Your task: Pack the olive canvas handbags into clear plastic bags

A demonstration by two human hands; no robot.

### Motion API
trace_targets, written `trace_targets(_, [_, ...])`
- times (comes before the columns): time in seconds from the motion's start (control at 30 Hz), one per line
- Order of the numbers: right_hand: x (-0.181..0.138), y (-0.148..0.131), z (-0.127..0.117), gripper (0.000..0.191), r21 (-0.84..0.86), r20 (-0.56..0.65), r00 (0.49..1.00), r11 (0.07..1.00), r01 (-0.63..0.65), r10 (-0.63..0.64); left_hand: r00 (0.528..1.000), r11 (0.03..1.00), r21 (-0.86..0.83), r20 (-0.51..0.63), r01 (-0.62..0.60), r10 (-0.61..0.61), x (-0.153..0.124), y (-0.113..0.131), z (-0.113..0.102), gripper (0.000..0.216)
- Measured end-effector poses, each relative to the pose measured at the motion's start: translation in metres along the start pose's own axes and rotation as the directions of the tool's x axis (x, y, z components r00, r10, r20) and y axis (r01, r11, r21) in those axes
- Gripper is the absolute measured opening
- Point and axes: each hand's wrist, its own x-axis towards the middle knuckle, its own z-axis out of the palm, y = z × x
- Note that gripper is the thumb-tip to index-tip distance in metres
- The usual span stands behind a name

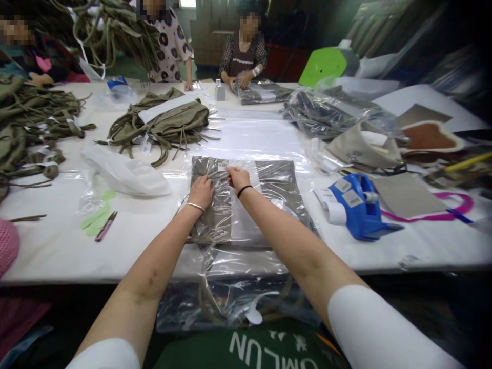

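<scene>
Resting on the tabletop (134,251) beneath the spread left grip (202,193), the bag (248,223) looks light, soft, slippery, best taken by its edges; the right grip (240,179) bunches beside its label (222,167), whether clamped, one cannot tell.

From my remote seat I can't read the small label (222,166) on the bagged garment (209,218) or tell whether the right hand (239,178) grips anything, while the left edge cuts off a pink woven thing (7,247), the bottom crops the lettered green cloth (203,353), and the far-right pile (457,84), perhaps bags, blurs
</scene>
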Motion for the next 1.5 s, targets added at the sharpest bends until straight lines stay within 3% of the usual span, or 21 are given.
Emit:
trace_targets(0.27, [0.018, 0.039, 0.015, 0.013, -0.089, 0.005, 1.0, 0.996, -0.023, 0.023, 0.998, 1.0, 0.011, -0.065, -0.017, 0.018, -0.015, -0.008, 0.017, 0.051])
trace_targets(0.5, [0.016, 0.047, 0.017, 0.013, -0.152, 0.045, 0.999, 0.988, 0.005, 0.001, 0.996, 1.0, 0.0, -0.091, 0.012, -0.012, -0.015, -0.006, 0.019, 0.066])
trace_targets(0.83, [0.018, 0.058, 0.02, 0.019, -0.243, 0.114, 0.993, 0.969, 0.039, -0.011, 0.999, 0.997, 0.068, -0.043, -0.02, 0.023, -0.013, -0.007, 0.03, 0.054])
trace_targets(0.93, [0.01, 0.059, 0.018, 0.027, -0.3, 0.129, 0.988, 0.946, 0.121, -0.085, 0.999, 0.997, 0.078, -0.042, -0.026, 0.029, -0.012, -0.008, 0.033, 0.054])
trace_targets(1.0, [0.003, 0.059, 0.016, 0.039, -0.4, 0.151, 0.955, 0.868, 0.295, -0.255, 0.999, 0.995, 0.097, -0.039, -0.019, 0.023, -0.012, -0.008, 0.033, 0.054])
trace_targets(1.1, [-0.005, 0.06, 0.013, 0.048, -0.608, 0.347, 0.799, 0.531, 0.59, -0.491, 0.998, 0.992, 0.124, -0.066, -0.004, 0.013, -0.014, -0.008, 0.032, 0.055])
trace_targets(1.17, [-0.007, 0.064, 0.011, 0.051, -0.708, 0.508, 0.735, 0.267, 0.653, -0.45, 0.994, 0.991, 0.136, -0.11, 0.004, 0.011, -0.015, -0.009, 0.032, 0.055])
trace_targets(1.23, [-0.006, 0.071, 0.011, 0.056, -0.771, 0.566, 0.747, 0.096, 0.629, -0.35, 0.99, 0.988, 0.153, -0.138, 0.008, 0.013, -0.015, -0.011, 0.033, 0.056])
trace_targets(1.33, [-0.003, 0.079, 0.01, 0.057, -0.815, 0.549, 0.782, 0.018, 0.579, -0.294, 0.992, 0.984, 0.176, -0.128, 0.005, 0.018, -0.013, -0.014, 0.036, 0.056])
trace_targets(1.5, [-0.004, 0.078, 0.009, 0.058, -0.821, 0.537, 0.798, 0.049, 0.569, -0.273, 0.992, 0.983, 0.181, -0.117, -0.015, 0.037, -0.017, -0.014, 0.032, 0.056])
